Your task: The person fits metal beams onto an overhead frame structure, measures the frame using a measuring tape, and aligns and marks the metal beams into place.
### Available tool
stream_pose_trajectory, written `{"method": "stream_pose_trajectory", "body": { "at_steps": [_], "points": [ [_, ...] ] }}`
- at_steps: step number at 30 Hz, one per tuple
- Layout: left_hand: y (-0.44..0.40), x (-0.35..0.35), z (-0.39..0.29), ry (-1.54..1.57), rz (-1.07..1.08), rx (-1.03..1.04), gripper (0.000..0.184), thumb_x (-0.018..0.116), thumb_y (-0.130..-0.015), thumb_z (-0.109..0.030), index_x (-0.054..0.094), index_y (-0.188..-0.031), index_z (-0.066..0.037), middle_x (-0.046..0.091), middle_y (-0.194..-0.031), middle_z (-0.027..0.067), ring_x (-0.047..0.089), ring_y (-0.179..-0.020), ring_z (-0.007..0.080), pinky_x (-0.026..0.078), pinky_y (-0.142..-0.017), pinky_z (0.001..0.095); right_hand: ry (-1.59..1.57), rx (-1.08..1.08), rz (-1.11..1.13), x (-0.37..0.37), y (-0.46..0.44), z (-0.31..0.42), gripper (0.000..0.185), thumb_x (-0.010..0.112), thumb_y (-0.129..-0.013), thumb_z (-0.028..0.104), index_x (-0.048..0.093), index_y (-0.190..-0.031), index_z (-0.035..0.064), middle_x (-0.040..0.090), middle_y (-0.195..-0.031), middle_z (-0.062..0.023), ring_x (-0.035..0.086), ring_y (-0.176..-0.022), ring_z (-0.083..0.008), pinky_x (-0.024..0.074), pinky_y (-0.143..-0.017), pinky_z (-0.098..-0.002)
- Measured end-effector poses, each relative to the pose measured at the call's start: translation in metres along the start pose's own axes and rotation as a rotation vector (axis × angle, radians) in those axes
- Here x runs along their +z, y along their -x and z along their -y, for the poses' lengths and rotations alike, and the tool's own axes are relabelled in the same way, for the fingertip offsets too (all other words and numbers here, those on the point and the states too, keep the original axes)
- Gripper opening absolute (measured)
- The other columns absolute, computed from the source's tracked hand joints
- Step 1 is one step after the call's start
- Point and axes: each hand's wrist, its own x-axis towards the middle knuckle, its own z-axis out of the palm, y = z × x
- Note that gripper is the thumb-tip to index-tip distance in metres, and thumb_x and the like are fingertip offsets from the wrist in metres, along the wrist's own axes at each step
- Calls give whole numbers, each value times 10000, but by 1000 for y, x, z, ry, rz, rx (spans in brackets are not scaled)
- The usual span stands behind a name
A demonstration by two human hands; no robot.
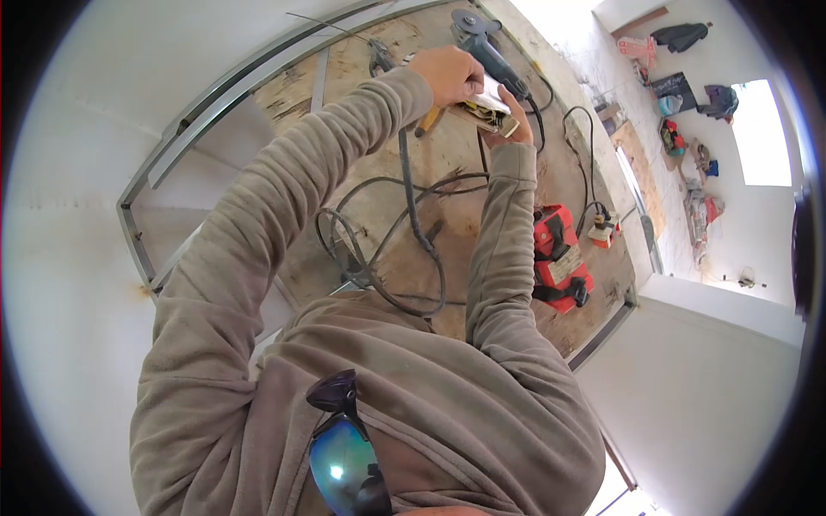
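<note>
My right hand (518, 123) is closed around a small open box (490, 110) with a white flap and yellow and dark parts inside. What lies in the box is too small to make out. Over its upper end my left hand (449, 76) bends down, fingers pinched together; anything between them is hidden. Just left of that hand, a welding electrode holder (379, 58) lies with a thin rod sticking out of it. An angle grinder (490, 53) rests beyond the box, its disc at the far end.
Black cable (404, 181) loops across the worn wooden board (370, 155) between my arms. A red welding machine (561, 258) stands right of my right sleeve, near a plug connector (603, 230). Metal framing (232, 86) edges the board on the left. Clothes and bags (697, 172) lie far right.
</note>
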Motion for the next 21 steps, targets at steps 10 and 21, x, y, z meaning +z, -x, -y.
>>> {"method": "stream_pose_trajectory", "body": {
  "at_steps": [10,21],
  "points": [
    [-38,-14,-16,-174,0,203,246,661,-803,-298,739,-887,-81,707,-757,65,676,-727,215,530,-699,331,-49,-83,147,-19,-6,5,443,554,-940,296,493,-1250,-14,585,-1202,-158,598,-1086,-288,522,-899,-457],
    [-53,-3,-23,-98,-25,87,292,669,-821,-312,722,-905,-38,699,-760,96,658,-686,189,512,-678,305,429,-386,-134,22,89,24,505,654,-875,249,498,-1269,-25,570,-1138,-157,638,-932,-256,579,-725,-469]
  ]
}}
